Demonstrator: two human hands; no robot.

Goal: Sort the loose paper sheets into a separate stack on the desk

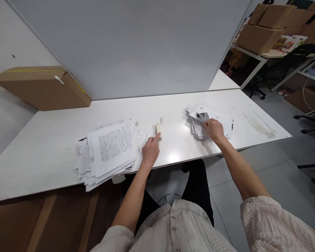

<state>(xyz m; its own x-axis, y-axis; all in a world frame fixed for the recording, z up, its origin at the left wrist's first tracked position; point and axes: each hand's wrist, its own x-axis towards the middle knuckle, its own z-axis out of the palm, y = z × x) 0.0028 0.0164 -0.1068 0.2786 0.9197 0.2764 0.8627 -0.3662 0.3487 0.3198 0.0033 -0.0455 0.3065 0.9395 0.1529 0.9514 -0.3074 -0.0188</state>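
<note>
On the white table, a small cream stapler [158, 130] lies in front of me. My left hand [150, 151] has its fingers closed at the near end of it, the index finger resting on top. To the right, my right hand [214, 129] pinches the edge of printed sheets of paper [202, 117], one with a dark picture, over a loose pile of papers [198, 131]. Left of the stapler sits a thick, uneven stack of printed papers [111, 147], its top page covered in lines of text.
A tall grey-white panel [147, 49] stands along the table's back edge. A cardboard box [44, 87] leans at the back left. The table [55, 140] has smudges at the right. Beyond it are stacked boxes [262, 36] and an office chair [286, 66].
</note>
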